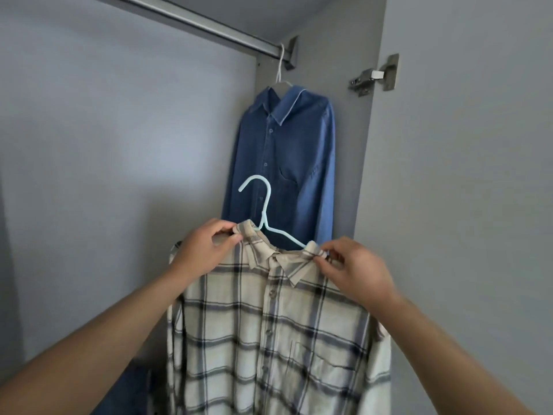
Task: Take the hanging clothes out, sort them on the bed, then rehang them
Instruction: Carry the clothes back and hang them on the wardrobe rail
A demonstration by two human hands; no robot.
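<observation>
Left hand (206, 250): raised, thumb and fingers pinching the left collar of the plaid shirt (269, 339). Right hand (356, 271): raised level with it, fingertips pinching the right collar end.

Plaid shirt: cream with dark checks, buttoned, on a pale blue hanger (263, 217), held below the rail (191, 20); its hook is free of the rail. Hem cut off by the frame.

Blue shirt (287, 163): hangs from the rail's right end on a white hanger (279, 68), behind the plaid shirt.

Dark item lower left, possibly clothing; indistinct.
</observation>
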